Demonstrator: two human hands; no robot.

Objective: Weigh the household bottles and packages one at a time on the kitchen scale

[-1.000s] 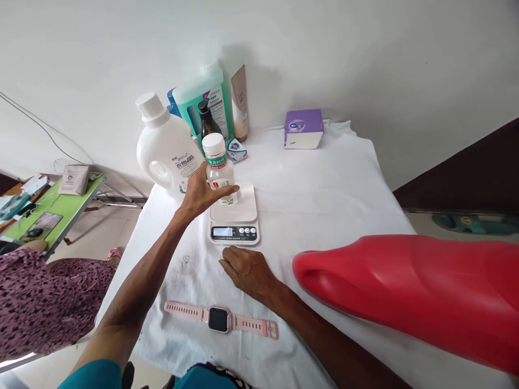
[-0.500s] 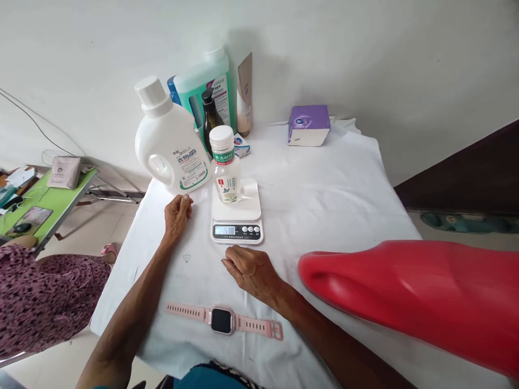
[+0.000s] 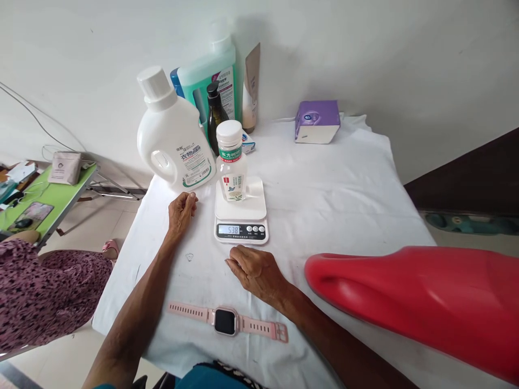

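Observation:
A small clear bottle with a white cap and green label stands upright on a white kitchen scale; the display reads 538. My left hand rests on the white cloth just left of the scale, fingers loosely curled, holding nothing. In front of the scale my right hand lies palm down on the cloth, also with nothing in it. A pink smartwatch lies flat near the table's front edge, close to my right wrist.
Behind the scale stand a large white detergent jug, a green jug, a dark pump bottle and a beige tube. A purple tissue box sits back right. A red plastic object fills the right foreground. A person in patterned clothing is at left.
My left hand let go of the small bottle on the scale and dropped to the cloth beside it. The scale reading settled at 538. My right hand stayed put.

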